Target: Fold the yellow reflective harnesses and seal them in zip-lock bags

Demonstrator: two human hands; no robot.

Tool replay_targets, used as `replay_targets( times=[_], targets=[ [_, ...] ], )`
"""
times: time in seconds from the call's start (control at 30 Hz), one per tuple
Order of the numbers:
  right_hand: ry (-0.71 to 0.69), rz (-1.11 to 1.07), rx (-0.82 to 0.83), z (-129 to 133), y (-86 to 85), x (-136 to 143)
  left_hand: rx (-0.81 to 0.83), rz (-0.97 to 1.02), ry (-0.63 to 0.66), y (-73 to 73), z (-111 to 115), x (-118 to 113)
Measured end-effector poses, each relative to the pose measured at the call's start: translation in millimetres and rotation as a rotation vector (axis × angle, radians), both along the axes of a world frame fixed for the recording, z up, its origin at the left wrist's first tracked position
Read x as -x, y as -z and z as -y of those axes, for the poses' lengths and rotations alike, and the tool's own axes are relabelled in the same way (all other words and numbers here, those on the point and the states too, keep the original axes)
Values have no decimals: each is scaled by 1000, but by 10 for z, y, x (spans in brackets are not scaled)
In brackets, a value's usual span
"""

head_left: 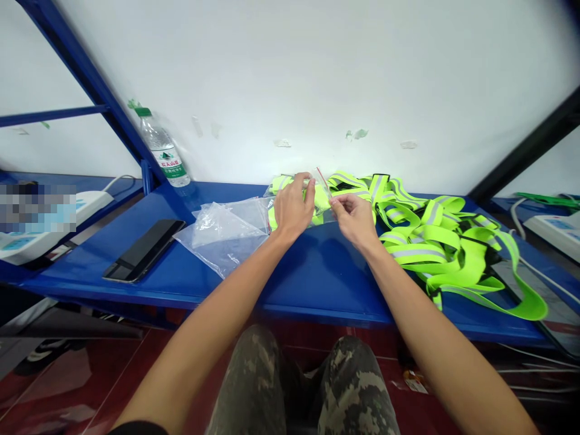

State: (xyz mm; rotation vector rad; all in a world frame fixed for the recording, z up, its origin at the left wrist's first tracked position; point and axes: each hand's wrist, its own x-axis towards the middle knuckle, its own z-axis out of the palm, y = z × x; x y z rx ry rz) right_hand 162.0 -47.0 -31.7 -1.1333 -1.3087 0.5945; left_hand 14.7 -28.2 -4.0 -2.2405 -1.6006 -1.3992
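A clear zip-lock bag (323,214) with a red strip along its mouth lies at the back of the blue shelf, fluorescent yellow-green reflective strap inside it. My left hand (293,206) curls over the bag, thumb and forefinger curved near its mouth; its other fingertips are hidden. Pinched between the thumb and fingers of my right hand (354,220) is the bag's edge, just below the red strip. To the right spreads a tangled heap of reflective straps (435,238) with grey stripes and black buckles. Flat clear bags (226,232) overlap to the left of my left hand.
A black phone (144,251) lies on the blue shelf (317,278) at the left. Behind it a water bottle (164,151) leans against the white wall. Blue posts (97,78) and a dark post (528,148) flank the shelf. White devices sit at both sides.
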Motion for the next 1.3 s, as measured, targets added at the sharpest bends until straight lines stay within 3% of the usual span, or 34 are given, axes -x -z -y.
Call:
replay_targets(
  times=[0.63, 0.87, 1.1, 1.3],
  targets=[
    [-36, -134, 41, 6, -35, -4, 4, 126, -31, -29, -21, 33],
    [-119, -88, 48, -32, 7, -13, 31, 106, -25, -35, -26, 30],
    [-56, -102, 47, -54, 34, -30, 42, 29, 53, -47, 21, 20],
    [-49, -52, 49, -16, 1, -33, 55, 24, 28, -46, 19, 19]
  ],
)
